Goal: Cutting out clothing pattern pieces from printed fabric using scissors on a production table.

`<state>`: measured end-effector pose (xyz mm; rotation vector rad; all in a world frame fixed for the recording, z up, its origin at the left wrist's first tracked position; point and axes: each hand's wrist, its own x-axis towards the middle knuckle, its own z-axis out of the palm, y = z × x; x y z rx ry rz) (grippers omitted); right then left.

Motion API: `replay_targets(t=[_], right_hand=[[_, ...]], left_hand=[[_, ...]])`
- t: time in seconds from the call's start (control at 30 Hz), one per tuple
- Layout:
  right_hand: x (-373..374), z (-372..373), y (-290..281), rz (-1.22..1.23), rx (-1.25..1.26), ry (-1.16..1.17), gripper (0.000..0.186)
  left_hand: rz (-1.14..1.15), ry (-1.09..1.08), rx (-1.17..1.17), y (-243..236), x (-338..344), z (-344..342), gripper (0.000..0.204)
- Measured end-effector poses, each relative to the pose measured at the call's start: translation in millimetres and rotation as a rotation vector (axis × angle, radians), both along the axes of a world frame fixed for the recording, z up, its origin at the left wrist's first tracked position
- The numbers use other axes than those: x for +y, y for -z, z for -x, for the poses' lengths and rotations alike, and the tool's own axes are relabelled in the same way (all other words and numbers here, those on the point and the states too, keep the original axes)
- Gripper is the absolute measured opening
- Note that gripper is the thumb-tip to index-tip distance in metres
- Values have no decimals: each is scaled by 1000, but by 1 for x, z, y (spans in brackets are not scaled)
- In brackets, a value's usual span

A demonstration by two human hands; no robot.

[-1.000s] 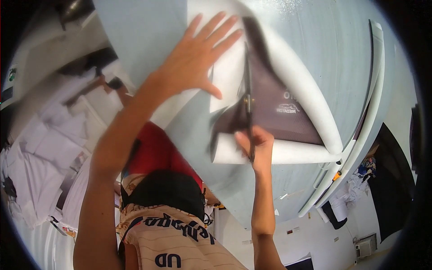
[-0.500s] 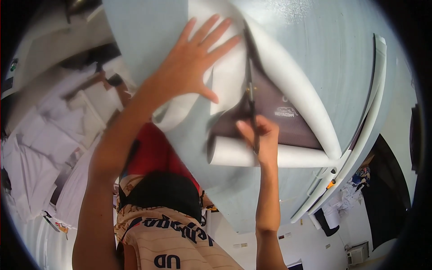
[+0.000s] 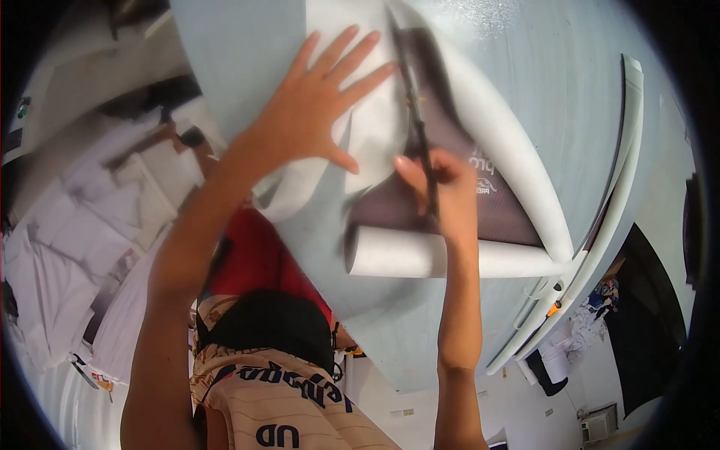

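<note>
My left hand (image 3: 315,105) lies flat with fingers spread on the white part of a large sheet (image 3: 373,142), pressing it to the table. In my right hand (image 3: 448,191) is a pair of dark, long-bladed scissors (image 3: 415,101), blurred by motion, pointing away from me. Its blades lie along the line between the white part and the dark printed face (image 3: 504,214) of the sheet. Beyond the blades, the sheet's right side curls over in a white roll (image 3: 499,112). Its near edge also curls into a roll (image 3: 401,252), which passes under my right forearm.
The pale blue tabletop (image 3: 352,300) carries long, thin white rolls (image 3: 634,112) along its right edge. A small orange-yellow item (image 3: 553,308) rests beside them. Left of the table lies a heap of white sheets (image 3: 67,217). White crumpled material (image 3: 589,326) sits beyond the right edge.
My right hand and the scissors have moved farther from me and slightly right along the sheet. The dark printed side has opened wider near the blades. My left hand has barely shifted.
</note>
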<state>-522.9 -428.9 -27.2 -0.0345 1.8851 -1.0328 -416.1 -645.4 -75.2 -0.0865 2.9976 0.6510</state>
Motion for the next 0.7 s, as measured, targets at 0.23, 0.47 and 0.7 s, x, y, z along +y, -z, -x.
replay_targets(t=[0.23,0.47,0.7], right_hand=[[-27,-18,-38,157,153,78,50],[10,-69,-69,40,509,315,40],[82,-148,-73,-169,543,678,39]], left_hand=[[-25,-7,-99,-34,-1,-36,129],[-107,-89,276,-84,5,-30,45],[50,446,300,-100,55,87,41]])
